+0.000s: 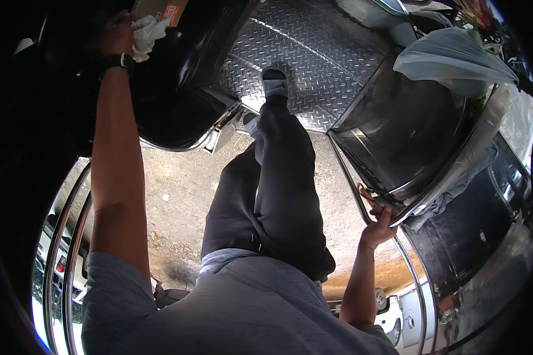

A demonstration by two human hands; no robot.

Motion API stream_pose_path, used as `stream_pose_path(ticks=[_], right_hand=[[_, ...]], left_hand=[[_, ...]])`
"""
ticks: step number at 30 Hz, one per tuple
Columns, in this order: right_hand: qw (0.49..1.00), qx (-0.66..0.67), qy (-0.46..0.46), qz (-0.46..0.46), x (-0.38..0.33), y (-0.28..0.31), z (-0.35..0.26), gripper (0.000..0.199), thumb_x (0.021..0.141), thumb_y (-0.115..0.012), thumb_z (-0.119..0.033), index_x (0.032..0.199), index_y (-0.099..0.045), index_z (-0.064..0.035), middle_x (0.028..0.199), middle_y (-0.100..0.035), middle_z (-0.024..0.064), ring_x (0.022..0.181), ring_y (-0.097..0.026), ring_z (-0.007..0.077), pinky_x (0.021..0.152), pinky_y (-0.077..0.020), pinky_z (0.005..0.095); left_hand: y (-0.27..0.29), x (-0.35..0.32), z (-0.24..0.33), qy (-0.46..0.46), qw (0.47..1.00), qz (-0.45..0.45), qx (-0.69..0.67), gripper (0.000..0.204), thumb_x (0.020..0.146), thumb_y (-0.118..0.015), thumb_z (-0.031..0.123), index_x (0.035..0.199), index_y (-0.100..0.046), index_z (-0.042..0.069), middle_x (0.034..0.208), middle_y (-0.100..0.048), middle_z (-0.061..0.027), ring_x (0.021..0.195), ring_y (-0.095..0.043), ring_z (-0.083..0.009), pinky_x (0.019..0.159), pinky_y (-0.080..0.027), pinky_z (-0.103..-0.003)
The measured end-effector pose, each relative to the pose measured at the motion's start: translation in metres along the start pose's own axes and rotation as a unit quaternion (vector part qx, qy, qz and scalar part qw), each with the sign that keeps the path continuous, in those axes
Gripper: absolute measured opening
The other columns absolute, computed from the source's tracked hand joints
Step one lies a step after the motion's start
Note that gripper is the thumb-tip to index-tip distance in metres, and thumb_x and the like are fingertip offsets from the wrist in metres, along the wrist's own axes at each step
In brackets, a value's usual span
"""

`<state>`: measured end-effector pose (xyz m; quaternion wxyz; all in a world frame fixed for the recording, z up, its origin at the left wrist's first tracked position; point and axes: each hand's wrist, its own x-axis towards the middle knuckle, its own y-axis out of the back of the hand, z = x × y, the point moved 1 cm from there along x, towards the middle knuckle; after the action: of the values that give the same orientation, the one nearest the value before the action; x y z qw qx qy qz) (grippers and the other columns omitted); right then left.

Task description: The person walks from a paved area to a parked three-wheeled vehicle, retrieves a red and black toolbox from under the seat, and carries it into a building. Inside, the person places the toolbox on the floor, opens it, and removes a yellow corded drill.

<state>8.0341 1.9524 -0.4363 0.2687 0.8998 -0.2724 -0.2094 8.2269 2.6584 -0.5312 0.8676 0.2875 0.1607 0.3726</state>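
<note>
My left hand (118,36) is stretched out to the far left, closed around a crumpled white cloth (149,36) that looks like a rag or tissue. Beside the cloth is a brown cardboard box (154,9) with a red-and-white label. At the right, my right hand (379,229) grips the corner of a metal rail (405,218) that edges a dark panel. Close to those fingers hangs a small orange-brown strap (367,195). One of my feet, in a dark slide sandal (275,83), stands on the diamond-plate floor (320,53).
A black seat-like panel (166,118) curves at the left. Curved chrome bars (71,236) run beside my left arm. A pale plastic bag (450,56) sits at the upper right, and grey cloth (456,189) drapes over the rail. Bare ground (172,195) lies below the step.
</note>
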Motion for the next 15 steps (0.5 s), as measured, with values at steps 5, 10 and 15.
stream_pose_path(ticks=[5,10,15], right_hand=[[0.999,-0.044,-0.023,0.002,0.002,0.002,0.006,0.023,0.094,-0.058,-0.021,0.095,-0.063,0.0011,0.074,-0.063,0.0082,0.066,-0.058,0.0160,0.066,-0.0452,0.0316],[0.998,-0.053,-0.033,0.007,-0.001,0.003,-0.005,0.029,0.097,-0.059,-0.026,0.097,-0.064,0.0019,0.073,-0.060,0.0066,0.063,-0.053,0.0137,0.058,-0.0449,0.0297],[0.978,-0.166,-0.117,-0.040,0.001,0.012,-0.013,0.028,0.097,-0.054,-0.024,0.092,-0.063,0.0025,0.074,-0.059,0.0071,0.067,-0.055,0.0168,0.064,-0.0437,0.0318]], left_hand=[[0.093,0.117,0.010,0.026,0.987,0.072,0.145,0.047,0.094,-0.054,0.049,0.118,-0.073,0.013,0.113,-0.074,-0.0105,0.102,-0.070,-0.0290,0.089,-0.051,-0.039],[0.174,0.244,0.059,-0.055,0.887,0.131,0.440,0.056,0.093,-0.055,0.056,0.126,-0.068,0.013,0.117,-0.072,-0.0134,0.111,-0.067,-0.0309,0.094,-0.051,-0.040],[0.211,0.354,0.050,-0.129,0.865,-0.014,0.485,0.077,0.085,-0.063,0.066,0.137,-0.058,0.009,0.125,-0.067,-0.0186,0.117,-0.064,-0.0332,0.099,-0.050,-0.044]])
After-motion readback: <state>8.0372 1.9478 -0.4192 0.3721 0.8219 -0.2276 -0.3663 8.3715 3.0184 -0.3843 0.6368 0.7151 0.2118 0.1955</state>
